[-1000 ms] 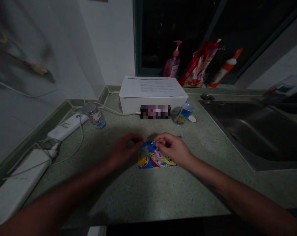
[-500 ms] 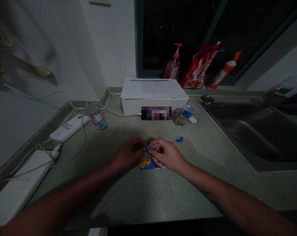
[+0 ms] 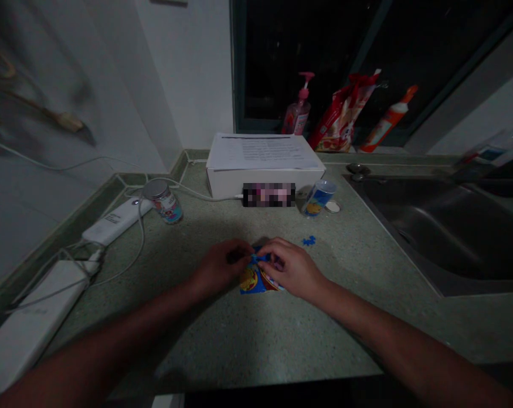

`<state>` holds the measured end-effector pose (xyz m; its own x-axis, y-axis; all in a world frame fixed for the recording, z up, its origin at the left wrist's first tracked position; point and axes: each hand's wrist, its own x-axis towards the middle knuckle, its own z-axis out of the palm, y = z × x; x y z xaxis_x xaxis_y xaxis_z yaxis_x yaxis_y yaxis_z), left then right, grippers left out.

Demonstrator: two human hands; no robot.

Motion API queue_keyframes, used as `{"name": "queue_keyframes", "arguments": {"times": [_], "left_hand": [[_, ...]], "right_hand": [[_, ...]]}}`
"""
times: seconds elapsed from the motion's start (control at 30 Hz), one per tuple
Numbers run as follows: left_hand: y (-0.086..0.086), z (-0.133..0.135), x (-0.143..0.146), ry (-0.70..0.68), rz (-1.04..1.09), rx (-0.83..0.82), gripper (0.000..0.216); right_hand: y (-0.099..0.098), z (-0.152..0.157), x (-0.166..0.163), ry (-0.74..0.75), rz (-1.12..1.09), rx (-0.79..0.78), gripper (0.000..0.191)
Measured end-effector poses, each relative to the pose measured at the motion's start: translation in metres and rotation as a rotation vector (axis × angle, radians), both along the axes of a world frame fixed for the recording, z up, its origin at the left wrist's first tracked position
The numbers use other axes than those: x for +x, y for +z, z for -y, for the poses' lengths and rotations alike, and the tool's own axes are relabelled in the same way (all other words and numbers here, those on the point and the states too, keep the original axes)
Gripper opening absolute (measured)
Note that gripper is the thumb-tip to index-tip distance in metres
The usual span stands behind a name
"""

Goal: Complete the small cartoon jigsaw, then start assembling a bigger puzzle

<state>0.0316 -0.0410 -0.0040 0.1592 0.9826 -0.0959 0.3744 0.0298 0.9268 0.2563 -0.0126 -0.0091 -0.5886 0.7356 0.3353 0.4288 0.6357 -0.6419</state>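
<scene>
A partly joined jigsaw puzzle (image 3: 248,281), blue with yellow and red printing, lies on the counter beneath my fingers. My left hand (image 3: 223,263) pinches a small blue puzzle piece (image 3: 255,259) at the puzzle's upper edge. Opposite it, my right hand (image 3: 296,267) has thumb and forefinger closed on blue puzzle piece material at the same spot. Fingers hide part of the joint, so I cannot tell whether the pieces interlock. Loose blue puzzle pieces (image 3: 309,241) rest just beyond my right hand. Farther back stands a blue printed can (image 3: 319,198) beside a round lid (image 3: 332,207).
A lidded jar (image 3: 167,203) stands left, near white power strips (image 3: 39,311) and cables. At the back, a phone-like device (image 3: 269,195), its screen blurred, leans against a white box (image 3: 222,180) topped with paper. A metal sink (image 3: 435,226) is at right.
My right fingers have shifted slightly, and more blue shows between the two hands. The view has moved a little; other things stay where they were.
</scene>
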Motion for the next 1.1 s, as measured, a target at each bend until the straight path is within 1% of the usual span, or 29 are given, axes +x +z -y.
{"name": "queue_keyframes", "arguments": {"times": [0.2,0.37,0.53,0.7,0.87,1.1], "left_hand": [[0.0010,0.0026,0.0010,-0.030,0.026,0.005,0.023],[-0.0023,0.0018,0.0012,0.011,0.054,-0.013,0.021],[-0.0064,-0.0004,0.0006,0.012,0.118,-0.044,0.022],[-0.0042,-0.0001,0.0007,0.013,0.134,-0.054,0.022],[-0.0019,0.0007,0.0009,0.015,0.162,-0.072,0.016],[-0.0069,-0.0006,0.0005,0.028,0.175,-0.072,0.013]], "right_hand": [[0.0017,0.0010,0.0007,-0.006,-0.008,0.059,0.012],[0.0038,0.0037,0.0014,0.021,-0.015,0.126,0.013],[0.0041,0.0043,0.0021,0.029,-0.005,0.168,0.015],[0.0029,0.0023,0.0028,0.021,-0.007,0.192,0.014],[0.0010,0.0011,0.0029,0.028,-0.006,0.193,0.013],[0.0035,0.0016,0.0032,0.046,-0.006,0.215,0.016]]}}
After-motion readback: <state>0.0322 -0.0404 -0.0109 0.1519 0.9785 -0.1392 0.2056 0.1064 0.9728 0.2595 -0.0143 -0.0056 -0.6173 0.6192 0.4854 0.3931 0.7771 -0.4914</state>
